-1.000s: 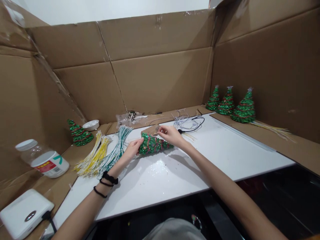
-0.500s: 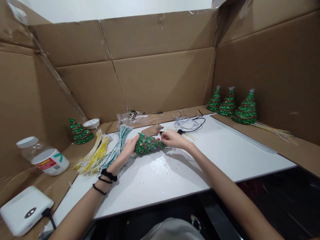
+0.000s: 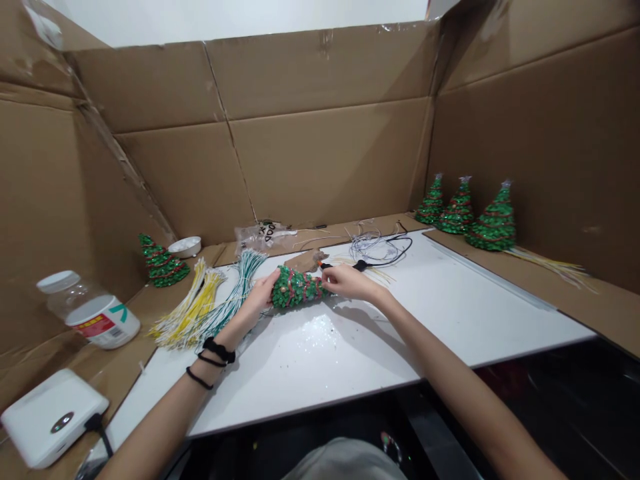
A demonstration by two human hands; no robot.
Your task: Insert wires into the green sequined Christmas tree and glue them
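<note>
the left hand (image 3: 261, 293) is clamped around the broad base of a green, cone-shaped tree with glittering scales and red trim (image 3: 297, 289), which lies tilted on its side over the middle of the flat white tabletop (image 3: 465, 300), narrow end to the right. the right hand (image 3: 345, 280) has its fingers bunched at that narrow end; whether they grip the tip or some small piece cannot be told.

holding the wide end probably steadies the tree and leaves the tip free to work on. the yellow-and-white wire bundle (image 3: 193, 310) and the green-and-white wire bundle (image 3: 245, 277) lie by the left arm, likely for easy reach; three upright green trees (image 3: 456, 215) seem set aside at the right.

a second ago the right hand was raised above the tree, pinching something small and pale; now it is down at the tip. little differs from half a second ago.
</note>
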